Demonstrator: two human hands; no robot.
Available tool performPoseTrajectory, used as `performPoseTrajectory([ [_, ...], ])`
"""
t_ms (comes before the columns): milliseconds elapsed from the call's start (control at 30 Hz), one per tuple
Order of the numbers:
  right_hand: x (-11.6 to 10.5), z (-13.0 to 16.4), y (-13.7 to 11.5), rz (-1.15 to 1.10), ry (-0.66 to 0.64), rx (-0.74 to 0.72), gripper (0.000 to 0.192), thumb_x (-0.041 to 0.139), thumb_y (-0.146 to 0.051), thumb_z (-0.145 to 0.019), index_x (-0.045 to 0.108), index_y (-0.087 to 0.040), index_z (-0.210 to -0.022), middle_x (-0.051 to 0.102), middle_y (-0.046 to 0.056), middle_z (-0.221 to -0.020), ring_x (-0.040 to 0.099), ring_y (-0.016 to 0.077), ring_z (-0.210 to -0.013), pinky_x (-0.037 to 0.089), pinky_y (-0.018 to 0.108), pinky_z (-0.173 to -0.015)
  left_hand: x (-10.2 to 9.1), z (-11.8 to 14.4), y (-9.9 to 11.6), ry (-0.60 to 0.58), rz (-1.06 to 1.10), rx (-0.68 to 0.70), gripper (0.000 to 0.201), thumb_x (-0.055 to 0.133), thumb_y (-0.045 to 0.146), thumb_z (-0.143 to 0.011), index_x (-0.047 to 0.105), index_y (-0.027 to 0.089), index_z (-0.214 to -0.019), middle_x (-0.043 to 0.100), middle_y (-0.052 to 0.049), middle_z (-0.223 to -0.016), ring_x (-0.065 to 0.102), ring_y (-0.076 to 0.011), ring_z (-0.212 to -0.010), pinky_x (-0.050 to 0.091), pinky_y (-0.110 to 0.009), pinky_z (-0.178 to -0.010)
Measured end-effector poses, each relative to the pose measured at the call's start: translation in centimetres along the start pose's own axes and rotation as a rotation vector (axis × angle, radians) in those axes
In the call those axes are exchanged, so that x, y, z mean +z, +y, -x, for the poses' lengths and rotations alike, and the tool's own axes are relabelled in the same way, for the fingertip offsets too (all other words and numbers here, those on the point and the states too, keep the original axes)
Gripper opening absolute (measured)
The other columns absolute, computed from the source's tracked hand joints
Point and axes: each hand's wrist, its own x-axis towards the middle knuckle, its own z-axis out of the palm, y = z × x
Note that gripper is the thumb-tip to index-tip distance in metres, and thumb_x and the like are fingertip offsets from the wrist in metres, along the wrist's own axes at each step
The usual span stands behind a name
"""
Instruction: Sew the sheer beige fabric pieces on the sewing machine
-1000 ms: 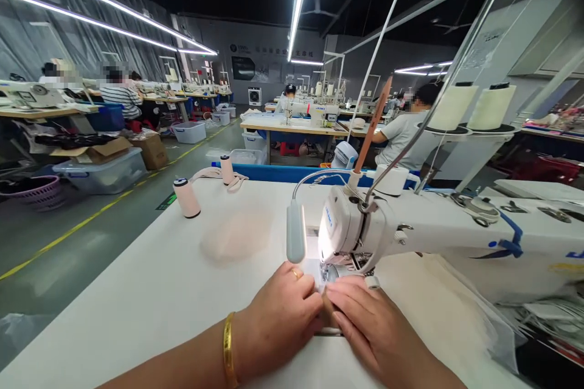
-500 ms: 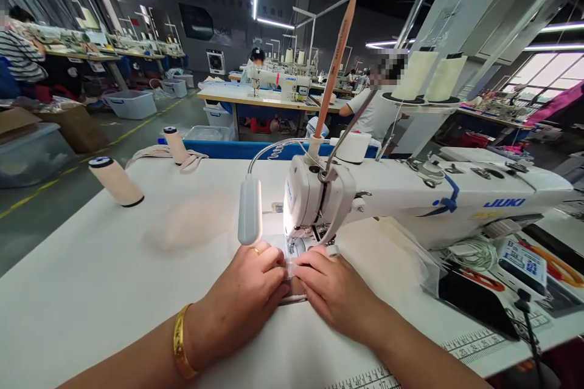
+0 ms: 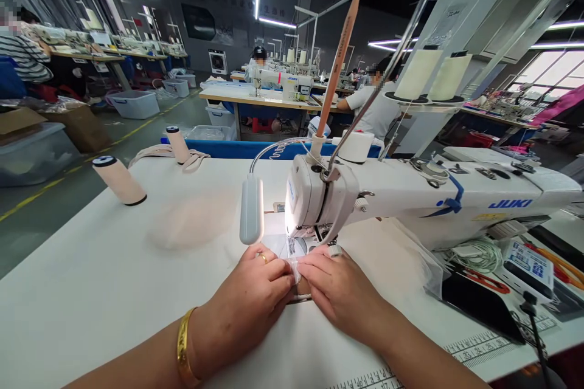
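The fingertips of the left hand [image 3: 255,292] and the right hand [image 3: 337,292] meet on a small pale piece of fabric [image 3: 294,268], pinching and pressing it flat on the white table [image 3: 114,279]; the fingers are drawn narrow, closed on the piece. The fabric lies just in front of the needle area of the white sewing machine [image 3: 410,200], under its head, and most of it is hidden by the two hands. A gold ring [image 3: 263,257] sits on a left finger and a gold bangle [image 3: 183,346] on the left wrist.

Just beyond the left hand hangs a small gooseneck lamp [image 3: 251,217], standing close between the view and the needle. A pencil [image 3: 336,67] stands upright on top of the machine head. Two large pale thread cones [image 3: 433,76] stand on a rack behind the machine.

To the left on the table stand two slim thread spools [image 3: 119,180], the farther one resting on a loose strip of beige tape [image 3: 155,155]. Right of the machine lie a coil of white cord [image 3: 474,252], a dark flat object and a labelled box [image 3: 529,261].

On the floor at the left are a clear plastic bin [image 3: 31,152], whose contents I cannot tell, a cardboard box [image 3: 77,127], and a white tub [image 3: 135,103]. Other people sit at machines well apart in the background.
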Motion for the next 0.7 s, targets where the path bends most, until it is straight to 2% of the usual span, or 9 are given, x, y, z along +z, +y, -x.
performPoseTrajectory([
  [467,0.7,-0.6,0.3,0.013,0.032,0.04,0.03,0.048,-0.005,-0.096,0.067,-0.024,-0.111,0.071,0.007,-0.099,0.062,0.0252,-0.092,0.05,0.037,-0.079,0.4,0.2,-0.4,0.015,-0.084,-0.004,0.029,0.045,0.005,-0.099,0.067,0.019,-0.087,0.073,-0.002,-0.087,0.062,-0.0189,-0.079,0.04,-0.04,-0.083],
  [700,1.4,-0.7,0.7,0.0,0.083,0.083,0.036,0.047,-0.005,-0.095,0.066,-0.022,-0.12,0.073,0.01,-0.115,0.065,0.0283,-0.105,0.052,0.042,-0.087,0.7,-0.1,-1.1,0.001,-0.109,-0.013,0.028,0.044,0.006,-0.099,0.069,0.017,-0.091,0.073,-0.005,-0.091,0.064,-0.0218,-0.082,0.041,-0.041,-0.082],
])
